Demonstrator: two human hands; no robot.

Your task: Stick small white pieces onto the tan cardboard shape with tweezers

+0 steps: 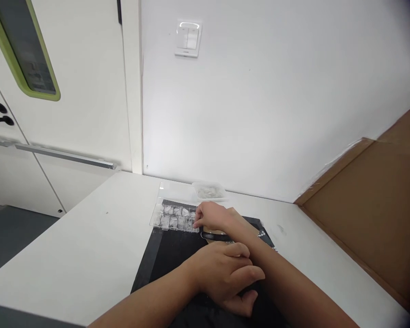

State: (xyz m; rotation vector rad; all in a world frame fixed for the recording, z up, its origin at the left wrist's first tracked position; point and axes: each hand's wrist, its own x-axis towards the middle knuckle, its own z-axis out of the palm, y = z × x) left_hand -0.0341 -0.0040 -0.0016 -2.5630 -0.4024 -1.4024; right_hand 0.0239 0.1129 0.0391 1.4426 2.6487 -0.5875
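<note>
My right hand (213, 216) reaches over the right end of a clear compartment box (157, 218). Its fingers are bent down in a pinch at the last compartments, and what lies between the fingertips is hidden. Several small plastic bags (173, 222) fill the compartments. My left hand (223, 275) hovers nearer to me over a black mat (172, 253), below the right forearm. Its fingers are loosely curled, thumb and forefinger apart, with nothing visible in them. Between the hands, a black curved band (217, 236) lies on something brown, partly covered by the right wrist.
Behind the box, its clear lid (177, 190) lies flipped back beside a clear tub (210, 191) of pale items. The white table (99, 246) meets the wall at the back. A brown board (369, 205) bounds the right side, and a white door (85, 82) stands left.
</note>
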